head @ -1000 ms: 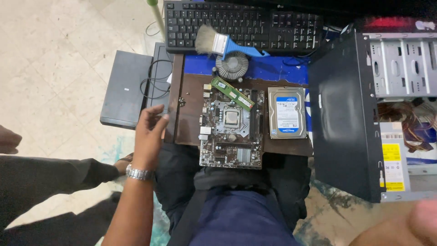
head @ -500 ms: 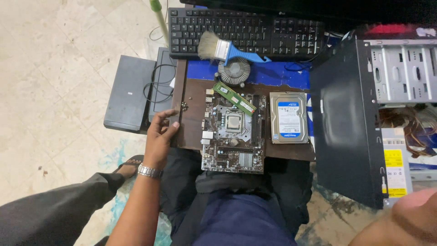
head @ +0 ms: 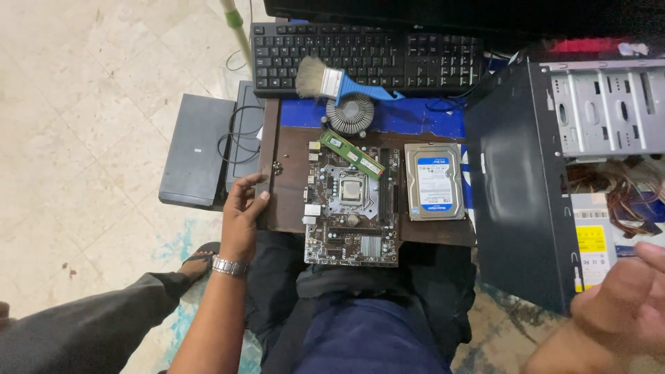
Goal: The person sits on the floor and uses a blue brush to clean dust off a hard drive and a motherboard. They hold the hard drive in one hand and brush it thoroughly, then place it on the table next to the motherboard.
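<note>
A makeshift computer repair spot on a pale tiled floor (head: pixel 83 90): an opened dark metal tower case (head: pixel 526 201), a bare green-brown motherboard (head: pixel 352 208), 1 silver hard drive (head: pixel 433 181), a black keyboard (head: pixel 367 59).

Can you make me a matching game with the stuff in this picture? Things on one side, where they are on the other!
Things:
1. brush
2. memory stick
3. hard drive
4. left hand

Places:
A. on the board's left edge
B. right of the motherboard
C. lying on the keyboard
D. slanted across the motherboard's top

Pairs: 1-C, 2-D, 3-B, 4-A
</note>
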